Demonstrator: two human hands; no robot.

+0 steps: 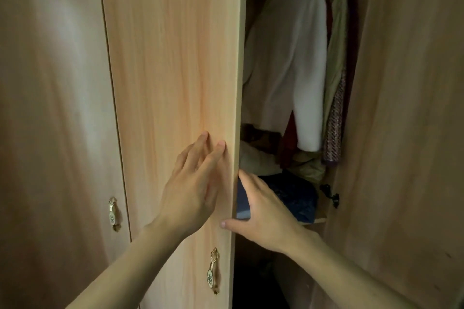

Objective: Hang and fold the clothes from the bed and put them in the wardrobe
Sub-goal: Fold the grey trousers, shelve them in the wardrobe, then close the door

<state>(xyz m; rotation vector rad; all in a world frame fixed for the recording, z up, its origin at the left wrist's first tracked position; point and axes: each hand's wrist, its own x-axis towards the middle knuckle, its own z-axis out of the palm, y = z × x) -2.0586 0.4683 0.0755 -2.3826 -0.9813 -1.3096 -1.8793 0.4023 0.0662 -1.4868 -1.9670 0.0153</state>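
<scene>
A light wooden wardrobe door [175, 63] stands partly open in front of me. My left hand [193, 183] lies flat on its front face, fingers straight, close to the free edge. My right hand [261, 208] grips that edge lower down: the thumb rests on the front face and the fingers reach behind the door. Inside the wardrobe hang a white fluffy garment [288, 57], a pale green garment [337, 52] and a patterned purple piece [334, 120]. Below them a shelf [317, 220] holds a dark blue item [296, 195] and crumpled beige clothes [261, 158].
A second closed door [50, 108] with a brass handle [114, 213] is on the left. The held door has its own brass handle [213, 271] low down. The right door [406, 108] stands swung open, with a dark hinge [330, 194] by the shelf.
</scene>
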